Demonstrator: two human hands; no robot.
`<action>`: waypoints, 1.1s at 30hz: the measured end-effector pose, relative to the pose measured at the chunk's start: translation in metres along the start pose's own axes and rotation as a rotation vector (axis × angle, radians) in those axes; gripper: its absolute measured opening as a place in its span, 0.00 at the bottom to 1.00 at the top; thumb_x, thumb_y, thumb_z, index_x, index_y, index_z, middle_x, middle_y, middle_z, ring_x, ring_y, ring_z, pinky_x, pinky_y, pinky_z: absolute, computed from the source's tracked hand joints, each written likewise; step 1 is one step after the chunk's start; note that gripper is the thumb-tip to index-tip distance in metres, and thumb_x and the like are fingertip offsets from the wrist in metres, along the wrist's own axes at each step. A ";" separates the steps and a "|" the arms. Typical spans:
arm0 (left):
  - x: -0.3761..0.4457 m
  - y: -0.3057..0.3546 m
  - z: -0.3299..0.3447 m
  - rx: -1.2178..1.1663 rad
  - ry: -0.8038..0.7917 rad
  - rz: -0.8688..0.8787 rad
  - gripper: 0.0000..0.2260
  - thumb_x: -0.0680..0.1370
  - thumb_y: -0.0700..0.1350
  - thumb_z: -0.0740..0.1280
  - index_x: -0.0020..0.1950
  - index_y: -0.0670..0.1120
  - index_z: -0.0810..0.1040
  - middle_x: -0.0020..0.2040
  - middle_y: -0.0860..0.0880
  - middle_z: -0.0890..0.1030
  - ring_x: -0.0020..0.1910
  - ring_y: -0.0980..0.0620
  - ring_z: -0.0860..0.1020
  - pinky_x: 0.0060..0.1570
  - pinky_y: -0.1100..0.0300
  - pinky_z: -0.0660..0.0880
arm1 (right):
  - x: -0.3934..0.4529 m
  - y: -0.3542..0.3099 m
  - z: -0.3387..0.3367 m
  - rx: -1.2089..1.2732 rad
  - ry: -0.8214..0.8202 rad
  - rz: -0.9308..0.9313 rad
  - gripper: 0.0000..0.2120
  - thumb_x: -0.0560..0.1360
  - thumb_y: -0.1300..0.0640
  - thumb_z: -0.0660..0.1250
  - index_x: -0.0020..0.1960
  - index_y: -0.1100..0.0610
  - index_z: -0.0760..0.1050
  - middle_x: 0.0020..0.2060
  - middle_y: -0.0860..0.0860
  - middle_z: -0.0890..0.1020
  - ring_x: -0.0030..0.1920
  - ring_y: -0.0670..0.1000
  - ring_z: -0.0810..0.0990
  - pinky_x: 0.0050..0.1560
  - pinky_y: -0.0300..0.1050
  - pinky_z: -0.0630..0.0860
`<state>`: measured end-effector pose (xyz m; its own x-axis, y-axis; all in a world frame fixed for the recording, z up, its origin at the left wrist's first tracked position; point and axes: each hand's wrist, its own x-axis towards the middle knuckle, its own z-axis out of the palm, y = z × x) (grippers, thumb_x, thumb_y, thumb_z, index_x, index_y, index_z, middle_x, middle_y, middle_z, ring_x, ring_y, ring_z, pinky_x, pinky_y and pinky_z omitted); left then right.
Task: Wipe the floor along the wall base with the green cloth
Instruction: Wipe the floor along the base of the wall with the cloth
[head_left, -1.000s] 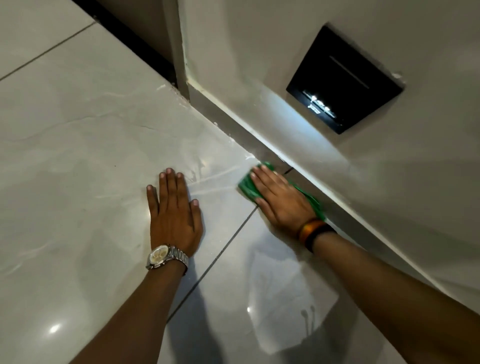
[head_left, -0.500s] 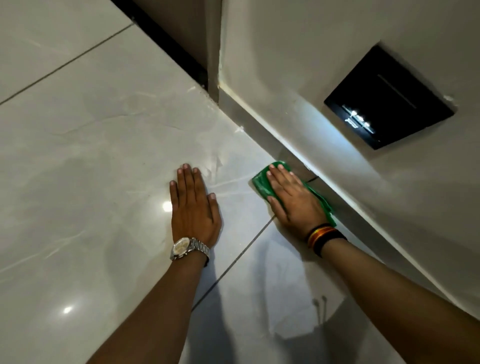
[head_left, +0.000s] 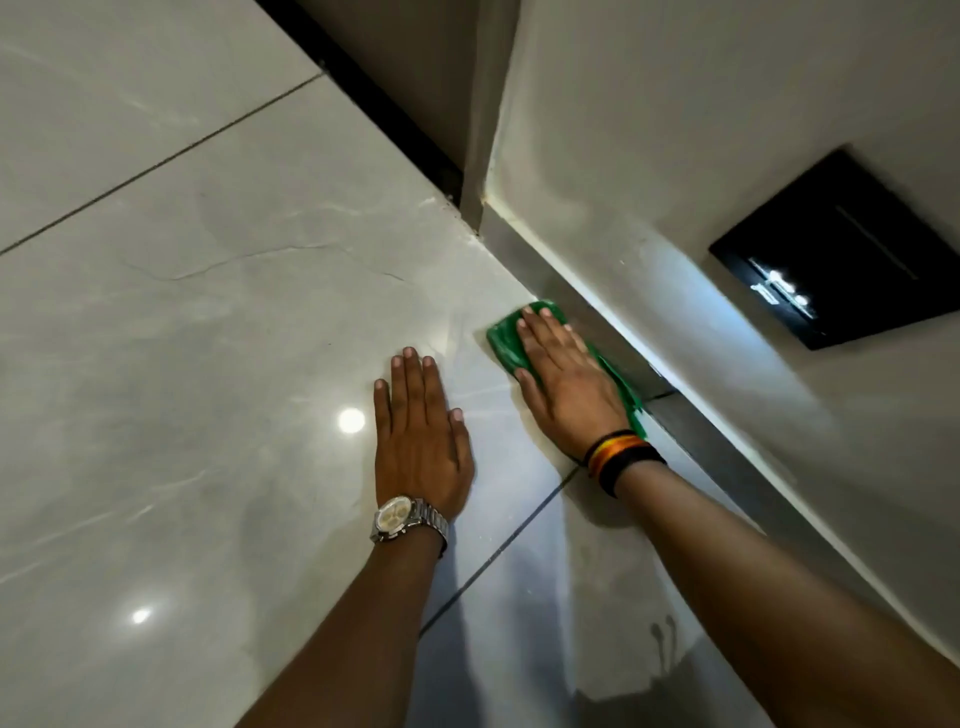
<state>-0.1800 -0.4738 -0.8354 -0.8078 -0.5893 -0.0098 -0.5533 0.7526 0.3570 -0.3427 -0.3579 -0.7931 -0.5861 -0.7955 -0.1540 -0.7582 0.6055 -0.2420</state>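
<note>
The green cloth (head_left: 506, 340) lies flat on the glossy grey floor tile (head_left: 208, 364), right against the grey skirting (head_left: 597, 312) at the foot of the white wall. My right hand (head_left: 566, 382) presses flat on the cloth, fingers pointing along the wall; most of the cloth is hidden under the palm, and a green strip shows on the wall side. My left hand (head_left: 421, 436) rests palm-down on the bare tile to the left of the cloth, fingers together, holding nothing. It wears a silver watch; the right wrist carries bands.
A black wall plate with small lights (head_left: 836, 254) is set low in the wall (head_left: 675, 130) to the right. Ahead, the wall ends at a corner (head_left: 470, 202) beside a dark strip (head_left: 363, 98). Grout lines cross the tiles; one runs under my forearms.
My right hand has slid the cloth forward along the skirting, past the grout line toward the corner. My left hand stays flat on the tile, and the view has shifted forward.
</note>
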 end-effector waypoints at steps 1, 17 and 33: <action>0.000 0.000 0.001 -0.003 0.006 -0.004 0.29 0.84 0.47 0.51 0.84 0.37 0.52 0.85 0.37 0.52 0.86 0.40 0.50 0.84 0.41 0.47 | -0.001 0.004 0.000 -0.006 -0.003 -0.017 0.29 0.87 0.45 0.52 0.84 0.55 0.57 0.84 0.52 0.60 0.85 0.52 0.55 0.86 0.52 0.50; 0.001 -0.002 0.005 0.008 -0.014 -0.014 0.30 0.84 0.49 0.50 0.85 0.38 0.52 0.86 0.38 0.51 0.86 0.41 0.49 0.83 0.39 0.51 | 0.068 -0.031 -0.005 0.036 0.002 -0.021 0.27 0.88 0.49 0.52 0.85 0.56 0.57 0.85 0.52 0.58 0.85 0.52 0.53 0.85 0.45 0.45; 0.001 -0.003 0.011 0.025 -0.010 -0.025 0.29 0.85 0.49 0.50 0.85 0.40 0.51 0.86 0.40 0.51 0.86 0.44 0.47 0.84 0.41 0.49 | 0.110 -0.059 0.007 0.045 0.020 0.004 0.32 0.86 0.44 0.52 0.85 0.59 0.53 0.85 0.55 0.56 0.86 0.55 0.52 0.85 0.50 0.48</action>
<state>-0.1820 -0.4734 -0.8465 -0.7959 -0.6048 -0.0281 -0.5779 0.7449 0.3335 -0.3605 -0.4811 -0.8030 -0.5952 -0.7920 -0.1360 -0.7423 0.6067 -0.2844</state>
